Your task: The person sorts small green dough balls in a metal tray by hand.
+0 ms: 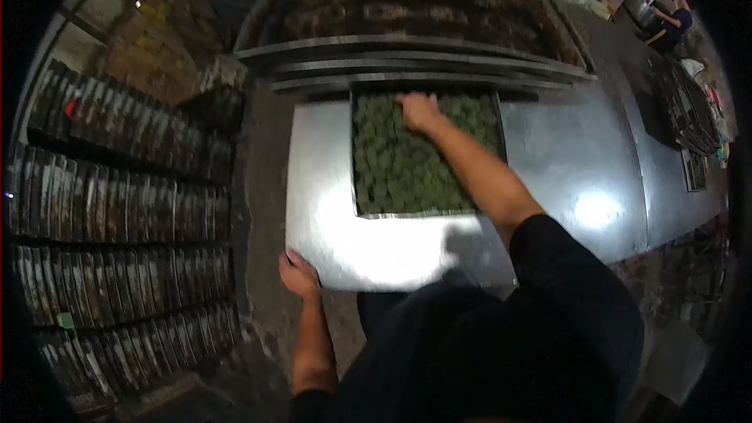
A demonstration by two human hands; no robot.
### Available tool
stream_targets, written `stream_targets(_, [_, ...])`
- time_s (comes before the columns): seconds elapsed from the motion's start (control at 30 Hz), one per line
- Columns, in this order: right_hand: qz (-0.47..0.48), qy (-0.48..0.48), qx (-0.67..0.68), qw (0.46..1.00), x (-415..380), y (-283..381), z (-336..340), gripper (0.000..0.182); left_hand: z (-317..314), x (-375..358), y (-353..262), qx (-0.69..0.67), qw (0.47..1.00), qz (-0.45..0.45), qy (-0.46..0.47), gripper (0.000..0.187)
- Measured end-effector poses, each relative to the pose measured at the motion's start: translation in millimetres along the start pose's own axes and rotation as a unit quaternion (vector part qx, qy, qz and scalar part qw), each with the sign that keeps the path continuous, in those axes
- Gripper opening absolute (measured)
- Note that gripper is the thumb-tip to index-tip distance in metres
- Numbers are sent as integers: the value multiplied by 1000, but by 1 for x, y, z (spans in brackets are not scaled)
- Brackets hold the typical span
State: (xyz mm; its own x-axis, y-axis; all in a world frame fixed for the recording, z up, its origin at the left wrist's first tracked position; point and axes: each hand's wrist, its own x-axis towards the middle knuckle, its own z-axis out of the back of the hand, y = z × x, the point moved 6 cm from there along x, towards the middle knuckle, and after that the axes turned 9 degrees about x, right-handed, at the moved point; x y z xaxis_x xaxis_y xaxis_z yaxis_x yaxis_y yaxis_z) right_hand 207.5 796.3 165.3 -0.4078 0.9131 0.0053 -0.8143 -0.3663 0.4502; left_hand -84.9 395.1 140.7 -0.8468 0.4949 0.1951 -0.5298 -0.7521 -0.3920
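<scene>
Lumps, dull-green and rounded [392,164], probably want light handling

They fill a rectangular metal tray [423,215] on a silver metal table [321,149]. Right hand [421,112] touches their far part; left hand [299,274] is at the table's near-left corner. Neither grip is readable.

Workshop, small-factory type. Bare sheet-metal worktable [321,157] below the right hand [423,112], big rust-stained pan [423,14] just beyond it. Rows of worn trays [133,202] left of the left hand [299,273], grimy floor [262,188] between. Another person [675,23] well off, right of the right hand.
</scene>
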Motion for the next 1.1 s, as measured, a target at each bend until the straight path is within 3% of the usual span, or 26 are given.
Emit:
stream_targets(0.17, [27,42,-9,999,8,4,11,38,4,-1,-4,-32,999,-12,-17,51])
stream_targets(0.27, [25,-30,46,998,-1,-8,21,29,3,-3,0,-25,1000,8,-13,45])
stream_targets(0.3, [-33,-81,184,979,-11,-13,31,33,2,-2,2,-35,999,-1,-16,45])
stream_targets(0.33, [-87,-132,317,935,-22,-19,41,37,0,-1,5,-20,1000,3,-15,44])
stream_targets(0.37, [-166,-132,478,853,-35,-25,43,35,-3,-1,4,-4,1000,7,-11,44])
stream_targets(0.4, [-226,-92,712,659,-47,-31,29,35,2,-3,-4,-12,1000,-6,-7,44])
stream_targets(0.43, [-228,-48,841,488,-67,-24,25,32,12,-6,-9,2,1000,5,-2,45])
stream_targets(0.47, [-215,9,872,439,-79,-20,28,23,14,-7,-15,15,1000,10,5,46])
stream_targets(0.5, [-252,24,864,436,-92,-20,32,15,6,-6,-16,6,1000,-14,13,46])
stream_targets(0.53, [-249,-18,837,487,-107,-21,47,23,-1,-5,-5,20,1000,-2,8,47])
stream_targets(0.57, [-279,-24,823,494,-113,-27,41,43,-6,-1,4,37,999,13,1,49])
stream_targets(0.63, [-244,-97,742,617,-134,-26,59,53,-11,1,5,53,999,7,-2,50])
stream_targets(0.67, [-243,-105,744,613,-144,-25,60,53,-13,1,7,72,997,22,-7,51])
stream_targets(0.73, [-216,-166,558,784,-164,-26,79,59,-13,2,3,79,996,45,11,52])
stream_targets(0.83, [-229,-138,612,744,-190,-35,94,56,-16,2,7,91,994,60,14,52])
stream_targets(0.87, [-213,-93,653,720,-191,-38,94,42,-15,1,8,93,994,51,-2,50])
stream_targets(0.9, [-213,-89,654,721,-197,-39,100,42,-13,0,6,95,994,55,-3,50])
stream_targets(0.97, [-178,-125,753,621,-212,-33,113,35,-1,-7,-2,61,998,11,-14,50])
stream_targets(1.07, [-303,-118,817,476,-225,-67,77,35,-8,-4,12,19,1000,-5,2,52])
stream_targets(1.1, [-304,-103,817,480,-227,-68,74,35,0,-6,1,14,1000,-4,10,53])
